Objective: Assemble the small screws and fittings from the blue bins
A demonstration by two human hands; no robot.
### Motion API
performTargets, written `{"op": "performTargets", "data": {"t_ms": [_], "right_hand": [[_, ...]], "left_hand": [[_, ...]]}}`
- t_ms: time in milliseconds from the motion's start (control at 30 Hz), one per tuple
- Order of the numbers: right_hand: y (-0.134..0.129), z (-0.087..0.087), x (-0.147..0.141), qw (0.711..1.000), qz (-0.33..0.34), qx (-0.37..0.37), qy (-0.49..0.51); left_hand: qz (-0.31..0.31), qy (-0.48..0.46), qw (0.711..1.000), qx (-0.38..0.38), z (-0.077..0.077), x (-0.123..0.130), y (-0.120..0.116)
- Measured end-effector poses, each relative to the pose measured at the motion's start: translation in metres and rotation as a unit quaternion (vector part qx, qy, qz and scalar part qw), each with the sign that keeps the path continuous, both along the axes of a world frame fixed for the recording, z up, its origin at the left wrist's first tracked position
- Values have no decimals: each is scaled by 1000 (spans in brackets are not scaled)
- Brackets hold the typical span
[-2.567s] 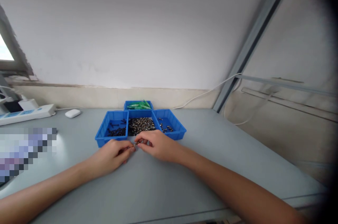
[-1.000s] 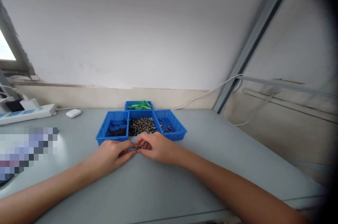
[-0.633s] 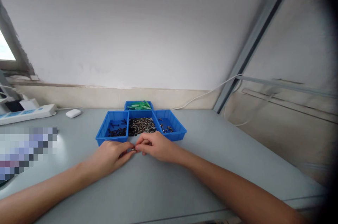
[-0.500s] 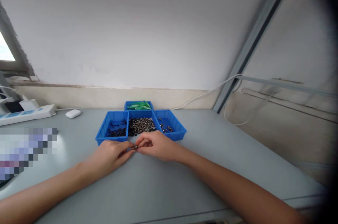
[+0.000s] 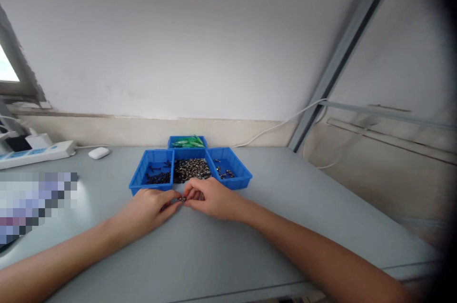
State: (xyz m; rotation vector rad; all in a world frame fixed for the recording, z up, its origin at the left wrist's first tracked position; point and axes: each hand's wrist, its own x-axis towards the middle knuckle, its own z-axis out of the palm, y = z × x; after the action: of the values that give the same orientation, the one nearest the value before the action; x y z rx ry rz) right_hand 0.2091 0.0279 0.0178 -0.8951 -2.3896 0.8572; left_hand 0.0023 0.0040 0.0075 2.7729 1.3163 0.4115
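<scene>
Between my fingertips, just in front of the blue bins, is a small shiny metal part [image 5: 182,199], too small to name exactly. My left hand [image 5: 156,205] pinches it from the left with thumb and forefinger. From the other side my right hand [image 5: 210,198] grips it, thumb and fingertips closed. The left blue bin [image 5: 134,183] holds dark screw-like pieces [image 5: 159,178]. Many small metallic pieces [image 5: 193,168] fill the middle bin, whose front is partly hidden by my right hand. A few similar pieces [image 5: 229,173] lie in the right blue bin [image 5: 243,182].
Behind the middle bin, another blue bin [image 5: 170,142] contains green items [image 5: 188,141]. A white case [image 5: 99,153] and a power strip [image 5: 57,150] lie at the left on the grey table [image 5: 200,260]. A pixelated flat object [image 5: 32,203] is nearer. A metal post [image 5: 314,107] stands right.
Both hands stay in nearly the same place. The fingers of my right hand have shifted slightly around the small metal part.
</scene>
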Motion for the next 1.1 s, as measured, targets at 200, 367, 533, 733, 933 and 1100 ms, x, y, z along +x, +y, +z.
{"op": "performTargets", "data": {"t_ms": [200, 367, 533, 733, 933, 1100], "right_hand": [[-2, 3, -2, 999, -7, 25, -32], [0, 0, -2, 1000, -8, 2, -17], [0, -1, -2, 1000, -5, -3, -13], [-2, 5, 0, 997, 7, 39, -63], [-1, 7, 1, 991, 34, 77, -103], [0, 9, 1, 993, 61, 20, -95]], "left_hand": [[-5, 17, 1000, 9, -3, -2, 1], [-9, 4, 1000, 7, -4, -2, 0], [-22, -23, 999, 11, -6, -3, 1], [-28, -41, 999, 11, -6, -5, 2], [-31, -44, 999, -3, -5, -4, 2], [-50, -73, 996, 15, -10, -6, 4]]}}
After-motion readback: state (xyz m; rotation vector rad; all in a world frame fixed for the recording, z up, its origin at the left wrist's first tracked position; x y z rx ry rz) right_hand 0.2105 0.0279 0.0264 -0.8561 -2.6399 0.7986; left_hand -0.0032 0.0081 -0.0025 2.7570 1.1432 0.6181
